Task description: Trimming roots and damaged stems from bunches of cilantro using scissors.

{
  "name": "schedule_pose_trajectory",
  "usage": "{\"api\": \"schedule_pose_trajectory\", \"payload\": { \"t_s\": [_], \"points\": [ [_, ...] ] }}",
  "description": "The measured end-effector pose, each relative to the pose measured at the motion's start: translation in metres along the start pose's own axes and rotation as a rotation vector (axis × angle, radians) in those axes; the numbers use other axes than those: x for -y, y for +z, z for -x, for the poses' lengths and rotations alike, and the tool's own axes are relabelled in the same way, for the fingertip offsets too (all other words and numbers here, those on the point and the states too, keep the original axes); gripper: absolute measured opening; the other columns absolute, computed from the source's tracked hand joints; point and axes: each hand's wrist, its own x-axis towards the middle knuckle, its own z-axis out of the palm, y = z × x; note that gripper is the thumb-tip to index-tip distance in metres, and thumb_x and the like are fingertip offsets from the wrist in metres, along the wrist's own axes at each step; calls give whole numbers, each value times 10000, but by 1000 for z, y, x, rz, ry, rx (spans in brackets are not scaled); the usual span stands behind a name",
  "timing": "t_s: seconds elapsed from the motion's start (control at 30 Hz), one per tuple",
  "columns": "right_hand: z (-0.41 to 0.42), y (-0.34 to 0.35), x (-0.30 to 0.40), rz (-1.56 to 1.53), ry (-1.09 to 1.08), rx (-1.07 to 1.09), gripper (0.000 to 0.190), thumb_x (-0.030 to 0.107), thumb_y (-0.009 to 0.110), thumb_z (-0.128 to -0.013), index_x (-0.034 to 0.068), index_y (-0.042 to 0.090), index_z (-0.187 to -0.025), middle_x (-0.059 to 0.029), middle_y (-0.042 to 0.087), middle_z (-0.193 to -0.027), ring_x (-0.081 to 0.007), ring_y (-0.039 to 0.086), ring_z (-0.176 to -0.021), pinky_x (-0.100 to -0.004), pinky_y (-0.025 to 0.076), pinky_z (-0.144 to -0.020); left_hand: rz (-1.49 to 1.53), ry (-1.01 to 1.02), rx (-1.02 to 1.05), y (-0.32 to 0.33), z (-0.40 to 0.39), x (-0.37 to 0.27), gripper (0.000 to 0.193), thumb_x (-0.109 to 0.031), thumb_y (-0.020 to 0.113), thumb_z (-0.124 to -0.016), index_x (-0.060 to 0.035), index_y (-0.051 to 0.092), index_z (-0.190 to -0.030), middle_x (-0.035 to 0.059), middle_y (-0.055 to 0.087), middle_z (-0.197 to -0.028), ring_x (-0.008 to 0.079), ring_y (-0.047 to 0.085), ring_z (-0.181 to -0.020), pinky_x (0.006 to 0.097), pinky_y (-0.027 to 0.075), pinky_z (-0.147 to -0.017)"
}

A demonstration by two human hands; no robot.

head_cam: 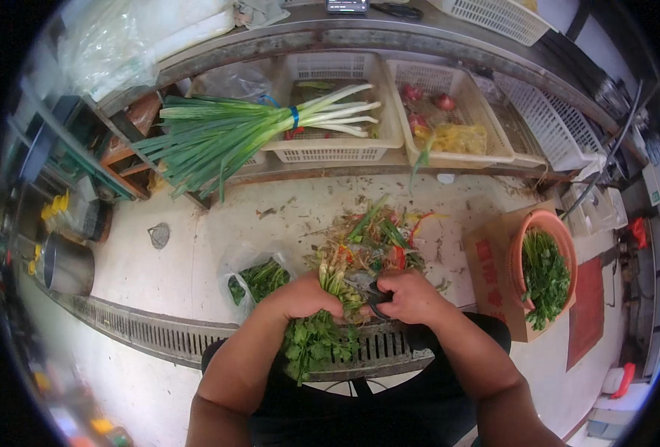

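Note:
My left hand [310, 296] grips a bunch of cilantro [318, 341], its stem and root ends pointing up and its leaves hanging down over the drain. In my right hand [413, 296] is a pair of black-handled scissors [379, 300], with the blades reaching left to the stems. A pile of roots and plant scraps [385, 240] lies on the floor just beyond my hands. To the left, a clear plastic bag [235, 262] holds leafy greens [263, 277]. On the right, more leafy greens [545, 274] fill an orange plastic basket [517, 251] on a cardboard box [489, 268].
A metal floor drain grate [156, 335] runs beneath my arms. Ahead, a low shelf carries white plastic crates [335, 153], a bundle of green onions [240, 125] tied in blue and several red onions [446, 101]. A metal pot [70, 268] stands at left.

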Motion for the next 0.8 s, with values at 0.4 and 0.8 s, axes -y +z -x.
{"api": "schedule_pose_trajectory", "payload": {
  "t_s": [0.4,0.8],
  "points": [
    [-1,0,13,5,31,19,504,418,818,-660,25,534,-794,-149,550,-833,-357,576,-804,-421,463,-686,-678,-113,-346,23,-4,2,446,-264,691,-639,-21,651,-1011,242,659,-859,372,657,-838,422,524,-761],
    [-2,15,-6,143,91,71,467,416,766,-718,12,559,-829,-165,565,-805,-378,586,-774,-431,479,-667,-714,-272,-318,17,5,-22,552,-329,725,-609,69,635,-981,284,645,-911,402,645,-883,439,516,-783]
  ]
}}
